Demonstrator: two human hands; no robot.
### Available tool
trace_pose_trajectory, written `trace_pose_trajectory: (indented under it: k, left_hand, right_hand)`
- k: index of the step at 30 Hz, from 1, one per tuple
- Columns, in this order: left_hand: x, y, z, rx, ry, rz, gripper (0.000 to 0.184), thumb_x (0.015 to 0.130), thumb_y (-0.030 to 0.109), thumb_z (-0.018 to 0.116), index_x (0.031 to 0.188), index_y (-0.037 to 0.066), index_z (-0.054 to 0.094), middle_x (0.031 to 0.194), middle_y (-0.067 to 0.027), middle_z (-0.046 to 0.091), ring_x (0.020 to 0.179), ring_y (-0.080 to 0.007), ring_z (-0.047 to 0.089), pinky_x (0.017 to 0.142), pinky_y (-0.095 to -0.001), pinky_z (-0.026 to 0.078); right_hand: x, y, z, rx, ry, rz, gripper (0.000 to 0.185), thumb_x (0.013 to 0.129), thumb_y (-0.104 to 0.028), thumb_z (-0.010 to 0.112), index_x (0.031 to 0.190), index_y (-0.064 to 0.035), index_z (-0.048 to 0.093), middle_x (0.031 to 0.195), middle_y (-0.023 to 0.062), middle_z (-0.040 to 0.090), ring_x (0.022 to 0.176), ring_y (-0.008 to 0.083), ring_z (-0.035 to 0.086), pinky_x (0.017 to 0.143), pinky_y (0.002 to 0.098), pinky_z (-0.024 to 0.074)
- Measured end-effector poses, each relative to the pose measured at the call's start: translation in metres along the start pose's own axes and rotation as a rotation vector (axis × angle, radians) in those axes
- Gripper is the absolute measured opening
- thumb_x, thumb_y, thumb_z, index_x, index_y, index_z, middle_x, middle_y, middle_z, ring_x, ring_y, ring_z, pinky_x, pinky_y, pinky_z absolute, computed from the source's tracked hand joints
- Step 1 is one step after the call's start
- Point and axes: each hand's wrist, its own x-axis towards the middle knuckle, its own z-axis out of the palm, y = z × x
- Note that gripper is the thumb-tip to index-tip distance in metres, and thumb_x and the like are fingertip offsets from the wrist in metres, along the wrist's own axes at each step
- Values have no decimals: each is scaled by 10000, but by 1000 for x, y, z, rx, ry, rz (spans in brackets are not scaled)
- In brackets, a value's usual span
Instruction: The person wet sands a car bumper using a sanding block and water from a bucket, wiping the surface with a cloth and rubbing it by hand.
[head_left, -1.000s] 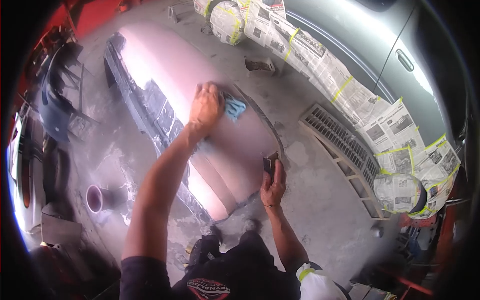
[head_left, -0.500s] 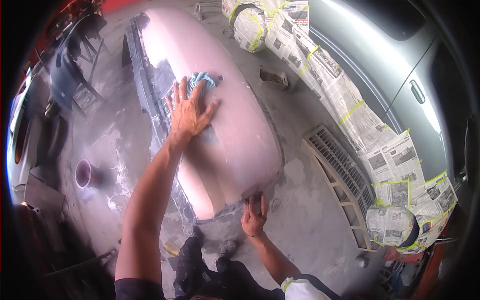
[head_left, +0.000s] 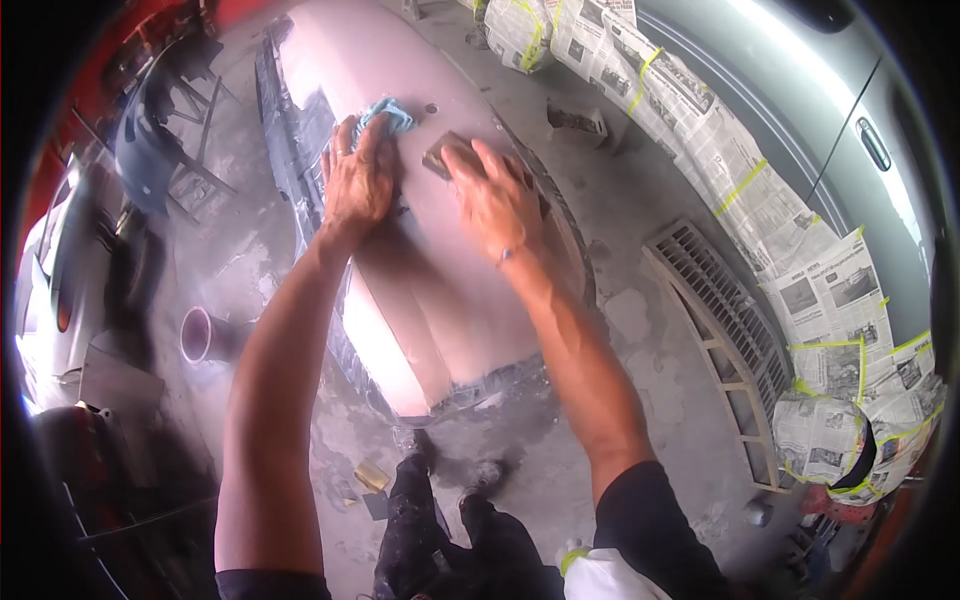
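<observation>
Resting left hand [head_left: 360,188] on blue cloth [head_left: 398,115] with fingers slightly apart; clamping brown block [head_left: 437,158] in fingers of right hand [head_left: 492,205] against pink panel [head_left: 465,320]

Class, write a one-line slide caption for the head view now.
Left hand on a blue cloth, right hand holding a brown block at a pink panel.

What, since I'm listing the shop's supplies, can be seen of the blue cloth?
The cloth is light blue, soft-looking and crumpled into loose folds. It lies bunched on the pink panel, just left of a small dark hole in the picture. The left hand rests on it, fingers covering its near part, so its full shape can't be told.
</observation>
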Motion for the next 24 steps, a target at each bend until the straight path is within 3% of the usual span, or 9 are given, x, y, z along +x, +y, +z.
trace_pose_trajectory:
  k: [4,8,11,13,17,19,21,23,24]
  left_hand:
    - [1,-2,2,7,14,29,419,1018,226,464,1437,242,469,1466,-245,415,1379,-439,389,1104,-603,301]
    - [3,37,9,202,-25,-311,428,1035,291,428,1462,269,444,1566,-293,295,1453,-515,261,1175,-616,216]
    - [4,65,-4,181,-50,-398,523,1022,421,447,1508,232,404,1582,-327,245,1463,-551,209,1198,-610,182]
    - [7,68,-7,195,-46,-374,647,1001,520,461,1533,162,379,1566,-344,255,1453,-551,229,1197,-605,189]
    - [7,51,0,191,-57,-292,622,1009,479,469,1509,116,401,1548,-343,281,1435,-547,259,1196,-589,202]
    - [9,48,-2,188,-91,-310,575,1016,421,470,1499,115,411,1528,-340,309,1415,-527,302,1184,-583,225]
    - [11,44,4,251,-88,-300,545,1019,381,467,1488,107,417,1510,-345,329,1407,-520,313,1170,-572,253]
    - [12,57,-1,239,-94,-320,547,1020,380,464,1493,110,412,1508,-347,326,1409,-517,311,1169,-569,254]
    - [11,60,-4,233,-88,-345,549,1022,380,460,1498,113,406,1506,-350,324,1410,-514,308,1168,-565,256]
  right_hand:
    - [-115,-47,-50,-57,54,71,457,889,-92,627,1330,-205,665,1418,182,535,1196,378,561,1046,472,426]
    - [-278,-43,-8,43,280,35,413,864,-60,675,1258,-180,706,1429,221,514,1260,443,522,1052,535,408]
    - [-323,-19,3,19,268,-10,406,829,-91,722,1226,-172,711,1420,182,534,1204,403,561,1004,527,445]
    - [-232,-30,-29,-46,169,135,432,830,-82,711,1255,-156,698,1422,180,539,1226,410,555,1009,527,444]
    - [-11,15,-39,129,-74,220,531,822,-55,656,1335,-187,631,1409,131,554,1292,319,533,1055,484,439]
    - [2,24,-40,207,-124,245,567,800,-51,678,1342,-207,618,1412,109,549,1312,307,513,1075,472,429]
    - [-61,2,-46,33,-49,211,568,782,-45,700,1322,-212,636,1431,94,543,1300,302,522,1088,477,419]
    - [-192,-29,-45,38,141,285,572,735,20,709,1266,-193,691,1474,164,499,1304,374,516,1090,532,407]
    - [-272,-25,-14,5,249,144,388,872,-80,620,1243,-135,715,1475,248,473,1313,430,505,1093,502,387]
